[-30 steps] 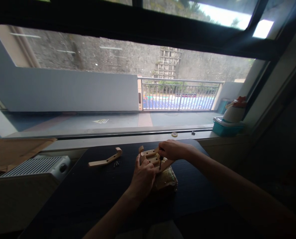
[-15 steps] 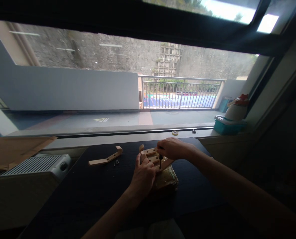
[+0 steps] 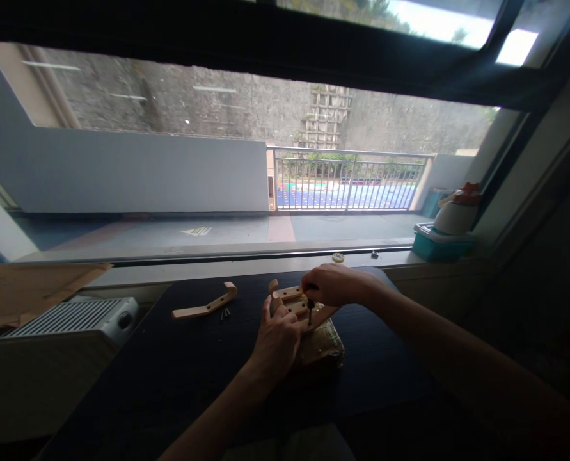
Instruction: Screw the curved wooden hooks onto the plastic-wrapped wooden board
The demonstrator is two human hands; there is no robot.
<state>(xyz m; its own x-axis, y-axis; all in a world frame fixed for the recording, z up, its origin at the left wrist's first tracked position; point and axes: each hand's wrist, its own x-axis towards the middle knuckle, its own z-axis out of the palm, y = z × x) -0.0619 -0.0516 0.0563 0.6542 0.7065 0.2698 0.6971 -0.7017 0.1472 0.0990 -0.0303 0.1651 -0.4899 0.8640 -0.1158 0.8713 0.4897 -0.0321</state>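
Note:
My right hand [image 3: 330, 283] is closed around the handle of a screwdriver [image 3: 310, 311], whose shaft points down at a wooden hook. My left hand [image 3: 277, 336] grips that wooden hook [image 3: 324, 315] and presses it against a box wrapped in brown tape [image 3: 320, 349]. Two more pale wooden pieces with dark holes, one of them a wooden strip [image 3: 292, 292], lie side by side just beyond. A separate wooden hook [image 3: 205, 308] rests on the dark table to the left. Several small screws [image 3: 225, 314] lie beside it. The screwdriver's tip is hard to make out.
The dark table [image 3: 193, 371] stands against a windowsill. On the sill are a roll of tape [image 3: 338, 257], a small dark object [image 3: 374, 255] and a teal box [image 3: 441, 244] with a white bottle on top. At left, cardboard [image 3: 35, 285] lies over a radiator [image 3: 80, 317].
Both hands keep their places. My right hand has turned slightly on the screwdriver handle, and the whole view has shifted a little.

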